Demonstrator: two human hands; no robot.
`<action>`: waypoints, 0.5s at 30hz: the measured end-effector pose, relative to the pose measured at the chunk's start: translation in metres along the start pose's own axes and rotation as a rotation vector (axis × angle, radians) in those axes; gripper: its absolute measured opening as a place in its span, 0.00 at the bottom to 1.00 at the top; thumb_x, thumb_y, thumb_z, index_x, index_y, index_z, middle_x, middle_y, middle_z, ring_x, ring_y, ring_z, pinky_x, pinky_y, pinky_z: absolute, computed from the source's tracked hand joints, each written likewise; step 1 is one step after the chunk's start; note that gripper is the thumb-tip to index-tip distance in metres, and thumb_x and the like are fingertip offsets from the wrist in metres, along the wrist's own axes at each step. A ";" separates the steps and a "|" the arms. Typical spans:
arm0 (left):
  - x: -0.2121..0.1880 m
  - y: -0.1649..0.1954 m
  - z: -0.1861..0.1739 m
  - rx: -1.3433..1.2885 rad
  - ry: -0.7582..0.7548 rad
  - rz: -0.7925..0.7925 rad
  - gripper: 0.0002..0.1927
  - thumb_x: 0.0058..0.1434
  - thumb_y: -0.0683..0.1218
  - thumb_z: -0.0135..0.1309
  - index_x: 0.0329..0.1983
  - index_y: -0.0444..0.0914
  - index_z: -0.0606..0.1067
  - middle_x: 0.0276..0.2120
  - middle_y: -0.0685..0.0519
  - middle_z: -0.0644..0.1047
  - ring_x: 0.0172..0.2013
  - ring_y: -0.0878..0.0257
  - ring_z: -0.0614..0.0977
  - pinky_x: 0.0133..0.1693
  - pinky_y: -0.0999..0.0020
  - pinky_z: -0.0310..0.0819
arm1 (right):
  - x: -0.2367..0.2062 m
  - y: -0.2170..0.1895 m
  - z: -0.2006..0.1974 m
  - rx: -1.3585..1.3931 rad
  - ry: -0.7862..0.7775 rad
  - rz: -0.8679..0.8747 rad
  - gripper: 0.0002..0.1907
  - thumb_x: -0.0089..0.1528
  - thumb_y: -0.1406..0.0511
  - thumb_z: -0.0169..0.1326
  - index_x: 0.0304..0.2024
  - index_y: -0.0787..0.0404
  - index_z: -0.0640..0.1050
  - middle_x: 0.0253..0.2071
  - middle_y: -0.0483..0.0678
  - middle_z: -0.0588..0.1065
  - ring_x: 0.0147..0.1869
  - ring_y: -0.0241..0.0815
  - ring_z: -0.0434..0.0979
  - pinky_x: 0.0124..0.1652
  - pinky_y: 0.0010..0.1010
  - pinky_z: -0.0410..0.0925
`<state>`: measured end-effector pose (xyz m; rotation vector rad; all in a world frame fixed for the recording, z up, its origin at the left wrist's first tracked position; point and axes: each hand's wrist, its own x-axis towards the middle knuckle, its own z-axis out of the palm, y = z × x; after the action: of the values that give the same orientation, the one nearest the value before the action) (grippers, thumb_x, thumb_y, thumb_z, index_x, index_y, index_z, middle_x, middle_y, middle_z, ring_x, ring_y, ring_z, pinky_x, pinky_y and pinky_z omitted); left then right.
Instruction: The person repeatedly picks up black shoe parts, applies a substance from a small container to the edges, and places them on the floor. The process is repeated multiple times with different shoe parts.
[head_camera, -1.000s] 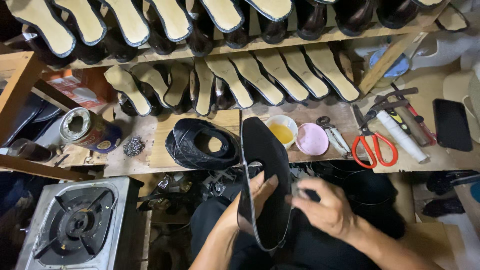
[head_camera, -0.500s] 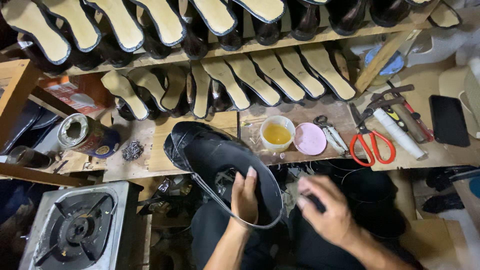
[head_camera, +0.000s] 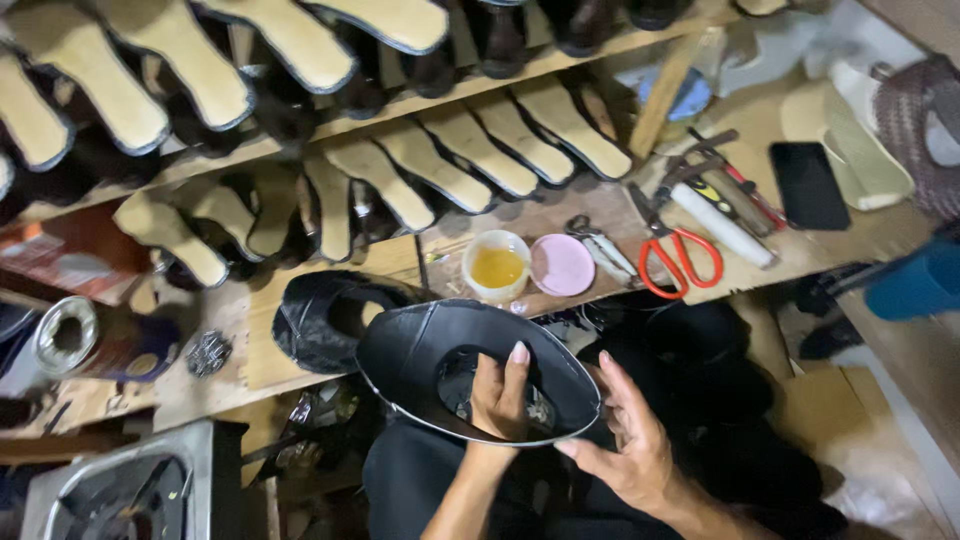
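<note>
The black shoe upper (head_camera: 440, 350) is being propped from inside by the left hand (head_camera: 500, 395), fingers together, over the lap; the right hand (head_camera: 630, 440) is spread at its rim. The glue cup (head_camera: 497, 265) just behind could be knocked if it is swung.

hands (head_camera: 560, 420), black leather shoe upper (head_camera: 420, 355), workbench (head_camera: 300, 360)

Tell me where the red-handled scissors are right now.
In the head view, the red-handled scissors lie on the wooden bench right of centre, between the pink lid and the white tube.
</note>
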<state>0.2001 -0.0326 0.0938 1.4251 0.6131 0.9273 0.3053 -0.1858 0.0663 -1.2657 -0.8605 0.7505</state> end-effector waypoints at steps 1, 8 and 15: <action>-0.001 0.002 -0.004 -0.001 -0.072 -0.045 0.13 0.71 0.46 0.48 0.53 0.34 0.72 0.43 0.49 0.79 0.44 0.64 0.78 0.49 0.68 0.72 | 0.000 -0.003 -0.003 0.036 0.019 0.004 0.56 0.52 0.73 0.66 0.75 0.66 0.48 0.68 0.60 0.66 0.68 0.49 0.70 0.64 0.41 0.65; 0.047 0.042 -0.075 0.931 -0.399 -0.003 0.06 0.57 0.42 0.60 0.36 0.34 0.81 0.34 0.40 0.81 0.37 0.46 0.82 0.39 0.55 0.76 | -0.023 -0.028 -0.031 0.131 0.278 0.222 0.52 0.54 0.74 0.64 0.76 0.58 0.53 0.63 0.55 0.67 0.54 0.43 0.75 0.51 0.34 0.72; 0.109 0.009 -0.054 0.806 0.026 -0.122 0.12 0.59 0.42 0.57 0.47 0.41 0.80 0.34 0.45 0.84 0.30 0.52 0.83 0.33 0.55 0.78 | -0.098 -0.043 -0.082 -0.314 0.709 0.323 0.46 0.56 0.68 0.64 0.73 0.56 0.57 0.72 0.50 0.62 0.71 0.40 0.64 0.50 0.33 0.73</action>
<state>0.2123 0.0864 0.1162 2.0512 1.1613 0.6143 0.3290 -0.3162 0.0895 -1.8223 -0.1934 0.3615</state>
